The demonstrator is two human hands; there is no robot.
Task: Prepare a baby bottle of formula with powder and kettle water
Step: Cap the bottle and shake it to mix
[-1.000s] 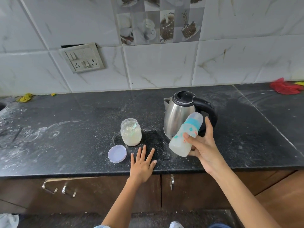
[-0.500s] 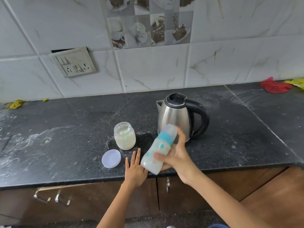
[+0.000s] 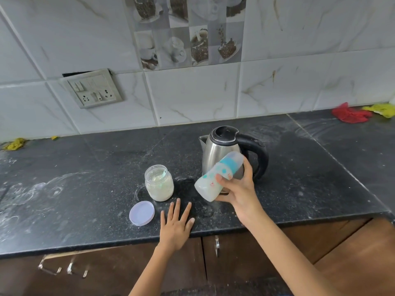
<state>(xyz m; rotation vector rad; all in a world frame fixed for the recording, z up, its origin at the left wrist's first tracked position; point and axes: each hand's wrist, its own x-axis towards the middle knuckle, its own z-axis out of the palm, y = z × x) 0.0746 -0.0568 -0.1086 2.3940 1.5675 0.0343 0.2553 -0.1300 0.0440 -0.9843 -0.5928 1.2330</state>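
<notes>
- Milky liquid fills the lower part of the baby bottle point(image 3: 215, 180), which I see held tilted at centre frame, base down-left, capped teal end up-right, clear of the desk point(image 3: 85, 167).
- Right hand point(image 3: 239, 190): its fingers are curled round the bottle's middle, thumb over the front. I judge this a mixing shake. Risk: a smooth, possibly wet wall could slip through the grip and drop onto the stone below.
- Kettle point(image 3: 222, 154) stands just behind the bottle; the cap end overlaps its steel body in the picture. Risk: a wide swing could strike the kettle, and if the water is hot, a knock near the spout could scald.
- I cannot tell whether the teal collar is screwed fully home. Risk: a loose collar would leak formula when the bottle tilts further.
- Left hand point(image 3: 176, 223) lies flat, fingers spread, holding nothing, on the desk's near edge below the powder jar point(image 3: 159, 182).
- Jar is uncapped, its lid point(image 3: 142, 213) lying just beside it at lower left. Risk: the free hand or falling bottle could tip it and spill powder.
</notes>
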